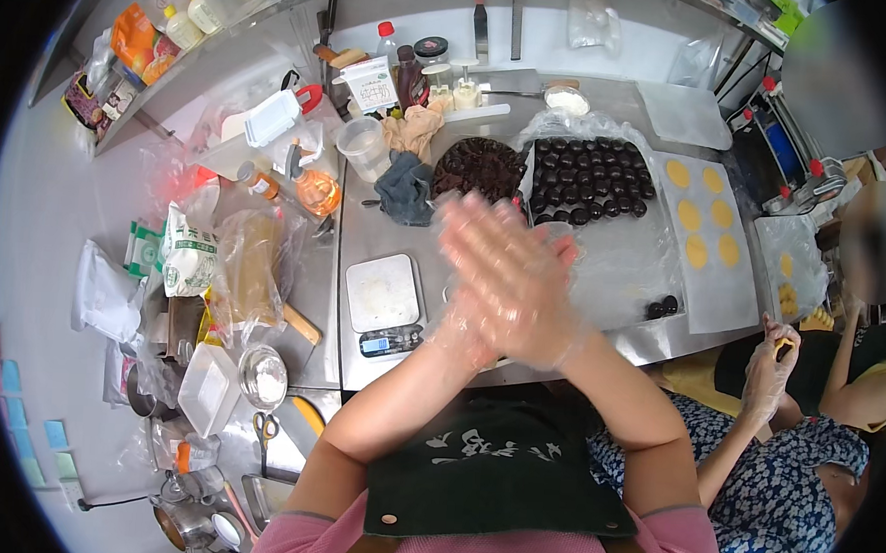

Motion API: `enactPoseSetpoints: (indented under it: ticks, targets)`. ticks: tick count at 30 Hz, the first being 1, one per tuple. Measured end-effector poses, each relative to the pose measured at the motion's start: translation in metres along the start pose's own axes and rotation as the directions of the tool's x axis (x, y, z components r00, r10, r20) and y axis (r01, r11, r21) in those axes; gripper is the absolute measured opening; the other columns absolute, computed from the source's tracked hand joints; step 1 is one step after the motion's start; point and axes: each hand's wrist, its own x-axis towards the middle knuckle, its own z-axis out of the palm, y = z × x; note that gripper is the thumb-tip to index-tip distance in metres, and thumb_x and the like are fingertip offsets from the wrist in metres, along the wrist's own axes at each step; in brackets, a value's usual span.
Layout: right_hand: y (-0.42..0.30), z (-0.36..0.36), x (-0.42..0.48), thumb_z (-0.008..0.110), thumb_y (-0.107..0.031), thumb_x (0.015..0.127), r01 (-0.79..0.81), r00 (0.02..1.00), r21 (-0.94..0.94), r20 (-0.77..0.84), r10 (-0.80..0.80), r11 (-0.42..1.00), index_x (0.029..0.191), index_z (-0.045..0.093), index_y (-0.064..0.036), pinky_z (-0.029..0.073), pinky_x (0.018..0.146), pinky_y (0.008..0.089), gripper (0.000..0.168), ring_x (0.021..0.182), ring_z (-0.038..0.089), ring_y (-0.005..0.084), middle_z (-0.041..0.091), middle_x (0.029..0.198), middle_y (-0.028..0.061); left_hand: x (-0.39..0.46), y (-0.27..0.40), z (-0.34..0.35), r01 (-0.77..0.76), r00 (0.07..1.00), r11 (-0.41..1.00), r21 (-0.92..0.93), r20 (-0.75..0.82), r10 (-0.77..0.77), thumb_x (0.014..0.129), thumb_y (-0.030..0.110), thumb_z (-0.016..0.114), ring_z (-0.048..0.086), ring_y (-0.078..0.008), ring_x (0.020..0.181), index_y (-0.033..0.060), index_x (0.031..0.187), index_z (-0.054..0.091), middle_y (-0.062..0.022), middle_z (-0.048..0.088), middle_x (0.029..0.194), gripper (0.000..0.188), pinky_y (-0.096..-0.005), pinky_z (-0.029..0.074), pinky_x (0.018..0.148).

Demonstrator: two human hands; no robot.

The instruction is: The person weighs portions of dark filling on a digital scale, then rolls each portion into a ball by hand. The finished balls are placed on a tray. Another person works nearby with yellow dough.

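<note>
My left hand point(463, 323) and my right hand point(506, 287), both in clear plastic gloves, are pressed palm to palm above the steel worktop. Motion blurs the fingers, and whether anything lies between the palms is hidden. Beyond my fingertips is a round dish of dark brown paste point(479, 166). To its right, a lined tray point(615, 285) holds rows of shiny dark balls point(595, 175), with a few more at its near right corner. A digital kitchen scale point(383, 296) with a lit display sits left of my wrists.
Flat yellow dough rounds point(689, 214) lie on a paper sheet right of the tray. Two people sit or stand at the right, one with a gloved hand point(767, 376). A spray bottle point(316, 187), a dark cloth point(405, 188), scissors point(264, 432) and a metal bowl point(263, 376) are at the left.
</note>
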Motion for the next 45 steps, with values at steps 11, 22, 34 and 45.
enactPoseSetpoints:
  ticks: [11,22,34,45]
  targets:
    - [0.006,0.002,-0.004,0.057,-0.01,0.073,-0.022,1.0,-0.001,0.001,0.022,1.0,0.122,0.05,0.006,0.028,0.107,0.0486,0.052,0.123,0.045,0.0342,0.049,0.13,0.0189,-0.004,0.013,-0.008,0.123,0.982,0.984,-0.132,0.157,-0.102,0.096,0.025,0.039,0.037,-0.0239,0.129,0.0087,0.138,0.031,-0.0129,0.036,0.14,0.046,-0.0383,0.033,0.106]
    - [0.004,0.003,-0.01,0.055,-0.013,0.077,-0.076,0.997,-0.107,0.012,0.078,0.991,0.126,0.048,0.002,0.023,0.108,0.0484,0.052,0.126,0.042,0.0324,0.049,0.132,0.0159,-0.011,0.022,0.01,0.014,0.999,0.996,0.091,-0.052,-0.009,0.097,0.03,0.038,0.035,-0.0239,0.13,0.0106,0.14,0.029,-0.0118,0.035,0.141,0.048,-0.0385,0.032,0.107]
    - [-0.015,0.01,-0.019,0.059,-0.017,0.072,0.041,0.999,0.061,0.0,-0.041,0.997,0.121,0.051,0.004,0.027,0.106,0.0516,0.054,0.129,0.037,0.0376,0.045,0.134,0.0206,-0.013,0.024,0.009,0.027,0.998,0.994,0.11,-0.065,-0.02,0.096,0.026,0.04,0.04,-0.0242,0.126,0.0087,0.137,0.033,-0.0125,0.039,0.138,0.045,-0.0391,0.037,0.103]
    - [-0.022,0.016,-0.018,0.056,-0.017,0.078,0.157,0.987,0.099,0.02,-0.16,0.983,0.125,0.047,0.004,0.03,0.106,0.0464,0.052,0.13,0.037,0.0356,0.045,0.133,0.0223,-0.01,0.004,-0.011,-0.039,0.99,0.997,0.06,0.135,0.031,0.097,0.037,0.033,0.026,-0.0269,0.136,0.0147,0.144,0.023,-0.0126,0.022,0.149,0.053,-0.0394,0.026,0.108]
